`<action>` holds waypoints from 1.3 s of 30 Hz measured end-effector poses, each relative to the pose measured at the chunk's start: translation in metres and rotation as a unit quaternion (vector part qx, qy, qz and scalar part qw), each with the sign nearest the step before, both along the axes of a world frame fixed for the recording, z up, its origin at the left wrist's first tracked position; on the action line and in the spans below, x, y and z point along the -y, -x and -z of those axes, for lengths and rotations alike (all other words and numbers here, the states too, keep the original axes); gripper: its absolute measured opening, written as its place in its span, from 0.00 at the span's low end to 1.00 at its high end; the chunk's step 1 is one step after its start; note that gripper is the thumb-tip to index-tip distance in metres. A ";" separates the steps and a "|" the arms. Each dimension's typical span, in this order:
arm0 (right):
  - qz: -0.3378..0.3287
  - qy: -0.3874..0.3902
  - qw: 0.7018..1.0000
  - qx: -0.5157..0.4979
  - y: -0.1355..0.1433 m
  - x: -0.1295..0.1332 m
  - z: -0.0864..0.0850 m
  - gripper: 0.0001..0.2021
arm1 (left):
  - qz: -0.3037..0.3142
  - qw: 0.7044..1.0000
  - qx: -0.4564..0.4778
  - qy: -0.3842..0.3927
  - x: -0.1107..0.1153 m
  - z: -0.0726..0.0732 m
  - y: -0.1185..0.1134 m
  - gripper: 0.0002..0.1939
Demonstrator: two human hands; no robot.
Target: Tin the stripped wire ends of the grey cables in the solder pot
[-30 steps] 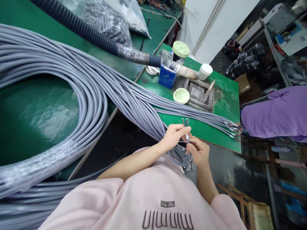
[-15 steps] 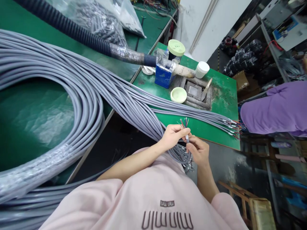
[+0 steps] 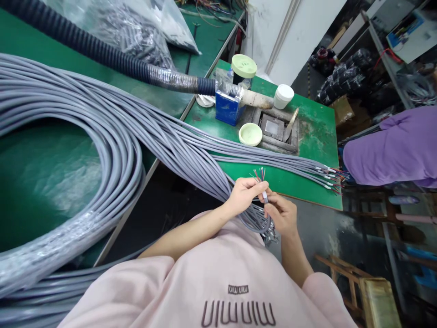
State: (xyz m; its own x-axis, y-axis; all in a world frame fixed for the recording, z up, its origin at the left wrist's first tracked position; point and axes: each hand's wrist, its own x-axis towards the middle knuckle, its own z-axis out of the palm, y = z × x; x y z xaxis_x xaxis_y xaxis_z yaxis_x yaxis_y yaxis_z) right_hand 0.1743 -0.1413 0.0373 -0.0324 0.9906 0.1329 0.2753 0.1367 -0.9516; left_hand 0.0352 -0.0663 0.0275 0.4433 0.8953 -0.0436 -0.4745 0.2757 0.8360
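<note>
Close in front of my chest, one grey cable is held upright, its thin coloured wires fanned out at the top. My left hand pinches it just below the loose wires. Lower down, around a white band on the sheath, my right hand grips the same cable. Beneath both hands hangs a bunch of grey cable ends. Beyond them, a row of grey cables lies across the green table, with stripped coloured ends at its right edge.
A large coil of grey cables fills the left. On the green table are a soldering pot, a blue box, a black hose, a pale green dish and a white tub. A person in purple is at right.
The view has shifted slightly, so the table items sit a little further left. Both hands keep the same hold on the cable.
</note>
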 end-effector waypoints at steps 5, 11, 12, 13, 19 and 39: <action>-0.002 0.001 1.000 -0.013 0.001 0.001 0.001 0.03 | 0.004 0.999 0.027 0.030 0.001 0.006 -0.002 0.21; 0.000 -0.012 1.000 0.003 0.000 0.002 0.003 0.03 | 0.003 1.000 0.021 0.020 0.001 0.003 0.000 0.21; -0.001 -0.013 1.000 0.004 0.000 0.002 0.003 0.03 | 0.003 1.000 0.017 0.016 0.001 0.002 0.001 0.21; -0.001 -0.013 1.000 0.003 0.000 0.002 0.003 0.04 | 0.003 1.000 0.013 0.012 0.001 0.002 0.001 0.21; 0.003 -0.002 1.000 -0.008 0.001 0.002 0.001 0.04 | 0.002 1.000 0.005 0.005 0.002 0.001 0.002 0.21; 0.023 0.003 1.000 -0.019 0.002 0.004 0.000 0.06 | -0.094 0.995 -0.012 0.036 0.000 -0.007 0.000 0.17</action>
